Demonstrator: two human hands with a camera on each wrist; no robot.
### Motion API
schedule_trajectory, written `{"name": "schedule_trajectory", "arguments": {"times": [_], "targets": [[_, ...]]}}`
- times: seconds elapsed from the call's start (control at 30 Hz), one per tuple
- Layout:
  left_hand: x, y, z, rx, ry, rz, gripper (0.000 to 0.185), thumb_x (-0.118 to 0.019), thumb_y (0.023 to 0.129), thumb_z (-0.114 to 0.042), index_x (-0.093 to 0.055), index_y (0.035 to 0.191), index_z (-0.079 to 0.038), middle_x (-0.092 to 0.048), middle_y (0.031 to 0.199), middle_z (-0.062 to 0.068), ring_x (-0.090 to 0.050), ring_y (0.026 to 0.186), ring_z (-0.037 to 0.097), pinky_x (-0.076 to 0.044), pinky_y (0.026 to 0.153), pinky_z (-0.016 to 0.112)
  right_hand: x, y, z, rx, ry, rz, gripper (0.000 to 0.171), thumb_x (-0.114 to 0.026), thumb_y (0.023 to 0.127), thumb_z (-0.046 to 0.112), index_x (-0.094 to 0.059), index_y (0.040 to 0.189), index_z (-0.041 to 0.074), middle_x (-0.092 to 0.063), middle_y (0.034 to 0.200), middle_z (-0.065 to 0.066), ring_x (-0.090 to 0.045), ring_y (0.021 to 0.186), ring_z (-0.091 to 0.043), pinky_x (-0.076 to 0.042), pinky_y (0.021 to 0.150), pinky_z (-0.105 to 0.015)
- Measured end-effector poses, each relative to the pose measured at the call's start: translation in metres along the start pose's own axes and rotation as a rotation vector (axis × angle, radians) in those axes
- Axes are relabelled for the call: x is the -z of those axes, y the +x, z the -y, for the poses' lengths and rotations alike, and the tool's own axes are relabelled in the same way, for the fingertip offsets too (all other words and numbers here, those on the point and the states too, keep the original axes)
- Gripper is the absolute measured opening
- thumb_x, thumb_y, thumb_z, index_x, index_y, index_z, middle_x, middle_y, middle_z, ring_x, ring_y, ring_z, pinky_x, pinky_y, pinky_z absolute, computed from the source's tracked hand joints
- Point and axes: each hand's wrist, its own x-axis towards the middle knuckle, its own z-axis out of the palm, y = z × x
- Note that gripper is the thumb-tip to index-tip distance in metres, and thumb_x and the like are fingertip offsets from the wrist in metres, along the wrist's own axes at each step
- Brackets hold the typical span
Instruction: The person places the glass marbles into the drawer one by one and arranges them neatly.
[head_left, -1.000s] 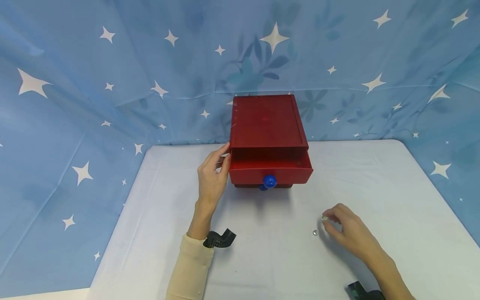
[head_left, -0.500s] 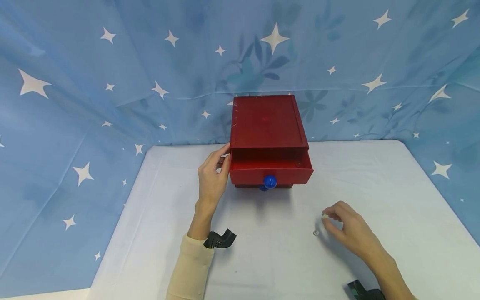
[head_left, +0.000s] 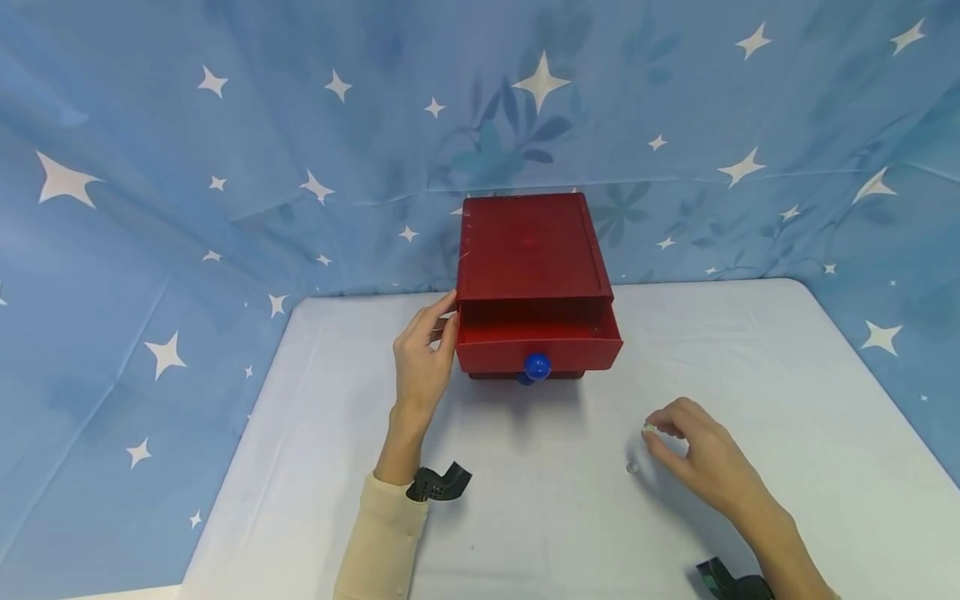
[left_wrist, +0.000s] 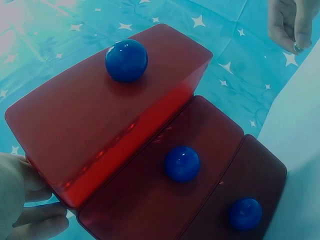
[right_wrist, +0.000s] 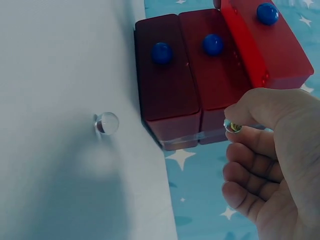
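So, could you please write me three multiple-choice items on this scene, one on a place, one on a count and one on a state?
1. Where does the loose clear marble lie?
A. in the top drawer
B. on the white table, left of the right hand
C. on top of the chest

2. How many blue knobs does the red chest show in the left wrist view?
A. one
B. two
C. three

3. How is the top drawer?
A. pulled out
B. pushed shut
C. lifted off the chest

Answers:
1 B, it rests on the table beside the right hand.
2 C, one knob on each drawer front.
3 A, its front juts out past the lower two.
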Motion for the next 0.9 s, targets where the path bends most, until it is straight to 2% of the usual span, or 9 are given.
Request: {"name": "schedule_trajectory", "arguments": {"times": [0.67,0.9], "targets": [[0.001,-0.001,-0.002,0.020,0.007,0.002,0.036,-0.063,0.098,-0.009,-0.065,0.133,-0.010,-0.073,0.118,0.011,-0.074,0.086,0.022,-0.064,0.078,0.033,0.007,0.011,0.010,0.041,0.010,-0.055,0.030,-0.082,0.070,0.005,-0.067,0.093,0.017,-0.062,0.089,0.011,-0.054,0.079,-0.006,-0.044,0.074,-0.004],[0.001,-0.001,-0.002,0.020,0.006,0.008,0.036,-0.063,0.098,-0.011,-0.064,0.134,-0.010,-0.072,0.119,0.011,-0.073,0.087,0.022,-0.064,0.080,0.033,0.009,0.014,0.013,0.071,0.035,-0.078,0.029,-0.081,0.069,0.004,-0.067,0.092,0.015,-0.064,0.089,0.007,-0.053,0.080,-0.006,-0.045,0.073,-0.006]]}}
